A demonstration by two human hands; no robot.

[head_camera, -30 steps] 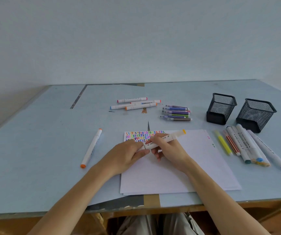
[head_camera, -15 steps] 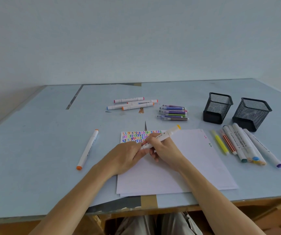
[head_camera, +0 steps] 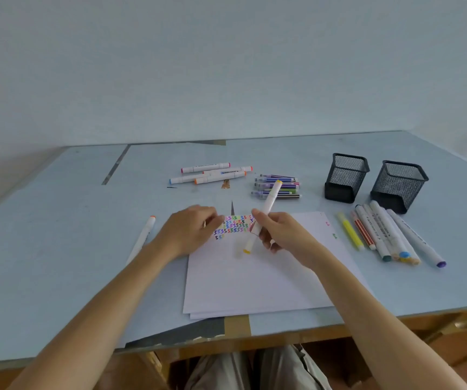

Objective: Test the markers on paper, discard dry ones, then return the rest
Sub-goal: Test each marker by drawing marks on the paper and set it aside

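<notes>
Gripping a yellow-tipped marker [head_camera: 262,218] tilted over the paper [head_camera: 257,280], your right hand [head_camera: 283,235] nears two mesh cups [head_camera: 346,177]; left hand [head_camera: 190,232] curled, contents hidden.

1. Held marker [head_camera: 264,218]: white barrel, yellow ends, tilted steeply, lower tip just above the paper, far end over the thin pens.
2. Paper [head_camera: 255,277]: white stack at the table's near edge, rows of coloured squiggles [head_camera: 233,225] at the top left corner, small pink and green marks near the right edge.
3. Lone marker [head_camera: 142,237]: white, orange cap, flat on the table left of the paper.
4. White markers [head_camera: 212,173]: four, lying together beyond the paper.
5. Thin pens [head_camera: 278,187]: a purple-barrelled bundle right of those.
6. Right group [head_camera: 387,235]: yellow, striped and white markers side by side, just in front of two black mesh cups [head_camera: 346,178].
</notes>
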